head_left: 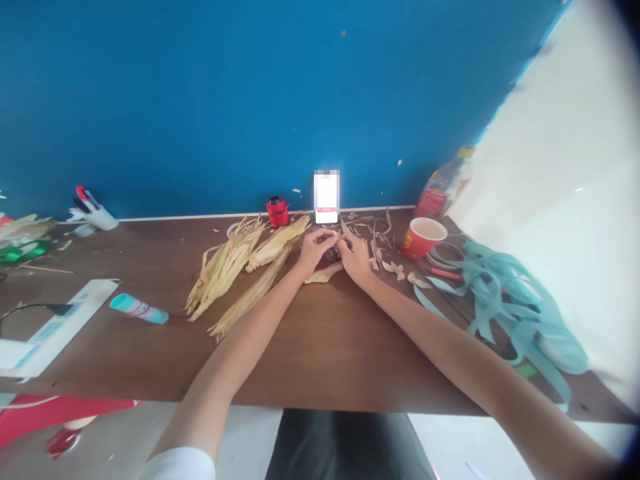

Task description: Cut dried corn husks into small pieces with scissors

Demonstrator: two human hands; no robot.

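Note:
Both my hands meet at the far middle of the brown table [320,347]. My left hand [314,248] and my right hand [354,255] are closed in a pinch on a small piece of dried corn husk [334,235] held between them. A loose husk strip [324,273] lies just under my hands. A pile of dried corn husks [240,267] lies to the left of my left hand. Small husk scraps [385,257] are scattered to the right.
A red paper cup [421,238] and a plastic bottle [443,183] stand at the right, beside tangled teal paper strips [505,300]. A phone [327,197] and a red spool [277,211] stand by the blue wall. A teal tube [139,309] and a white power strip [55,327] lie at the left.

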